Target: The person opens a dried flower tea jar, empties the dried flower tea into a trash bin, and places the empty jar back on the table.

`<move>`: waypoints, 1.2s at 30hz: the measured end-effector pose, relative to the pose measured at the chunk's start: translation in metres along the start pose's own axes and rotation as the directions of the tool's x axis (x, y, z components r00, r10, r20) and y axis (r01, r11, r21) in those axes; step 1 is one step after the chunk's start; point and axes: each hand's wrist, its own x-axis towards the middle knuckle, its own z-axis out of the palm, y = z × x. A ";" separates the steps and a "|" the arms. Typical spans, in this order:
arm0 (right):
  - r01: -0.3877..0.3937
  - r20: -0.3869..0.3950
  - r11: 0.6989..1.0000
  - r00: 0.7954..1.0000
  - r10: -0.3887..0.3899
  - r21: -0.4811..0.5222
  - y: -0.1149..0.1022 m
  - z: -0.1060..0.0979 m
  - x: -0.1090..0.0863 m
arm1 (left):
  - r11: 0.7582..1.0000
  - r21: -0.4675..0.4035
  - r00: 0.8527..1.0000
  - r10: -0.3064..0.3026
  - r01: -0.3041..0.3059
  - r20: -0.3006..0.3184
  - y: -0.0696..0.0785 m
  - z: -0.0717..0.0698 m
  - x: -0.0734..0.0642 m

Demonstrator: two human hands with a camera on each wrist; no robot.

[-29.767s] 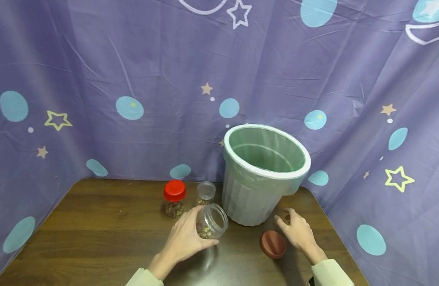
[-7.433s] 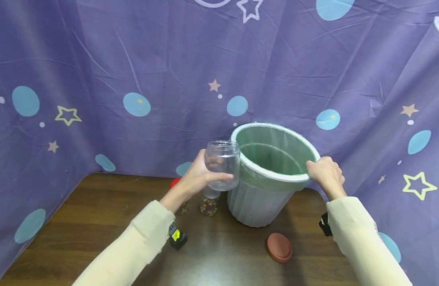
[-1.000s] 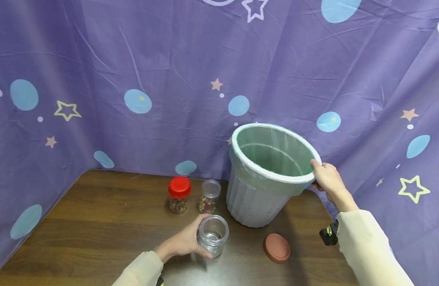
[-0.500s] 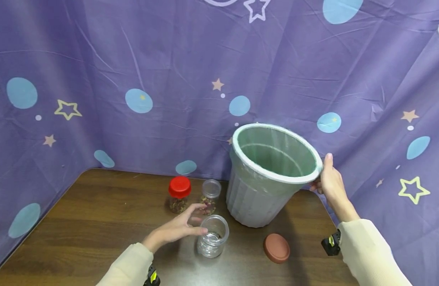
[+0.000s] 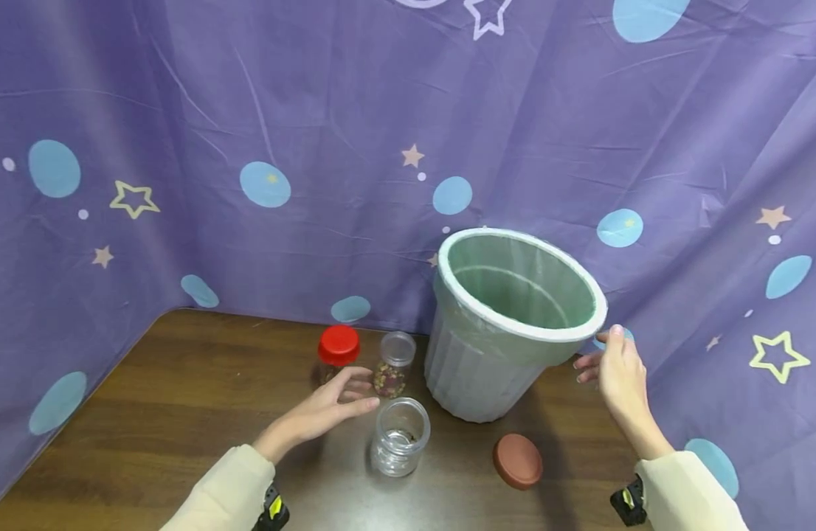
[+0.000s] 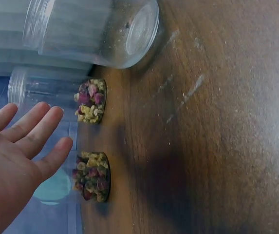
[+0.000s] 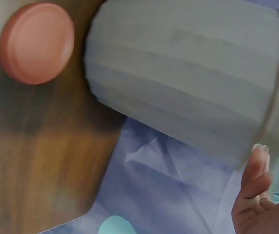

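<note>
In the lower centre of the head view, the lidless jar [image 5: 398, 447] stands upright, just right of my left hand [image 5: 326, 408], the nearer one, whose relaxed fingers hold nothing. My right hand [image 5: 622, 372], loose and also without any object, is beside the bin [image 5: 477, 369].

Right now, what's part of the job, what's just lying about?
Likely the job:
open jar, nearly empty
plastic-lined bin, by the right hand
reddish-brown lid

Probably just standing by:
red-lidded jar of dried flowers
clear-topped jar of dried flowers
</note>
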 end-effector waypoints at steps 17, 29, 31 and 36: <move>0.094 0.274 0.953 0.962 -0.012 -0.288 0.016 0.024 -0.029 | 0.995 0.069 0.995 -0.072 0.077 -0.072 0.000 -0.005 -0.001; 0.154 0.381 0.938 0.924 -0.026 -0.311 0.018 0.037 -0.041 | 0.983 0.155 0.992 -0.083 0.097 -0.094 0.003 -0.005 0.003; 0.153 0.389 0.938 0.921 -0.021 -0.312 0.018 0.040 -0.043 | 0.980 0.169 0.991 -0.089 0.106 -0.105 0.001 -0.002 0.004; 0.140 0.417 0.941 0.909 0.001 -0.307 0.017 0.048 -0.050 | 0.982 0.165 0.990 -0.073 0.093 -0.123 -0.001 0.003 0.008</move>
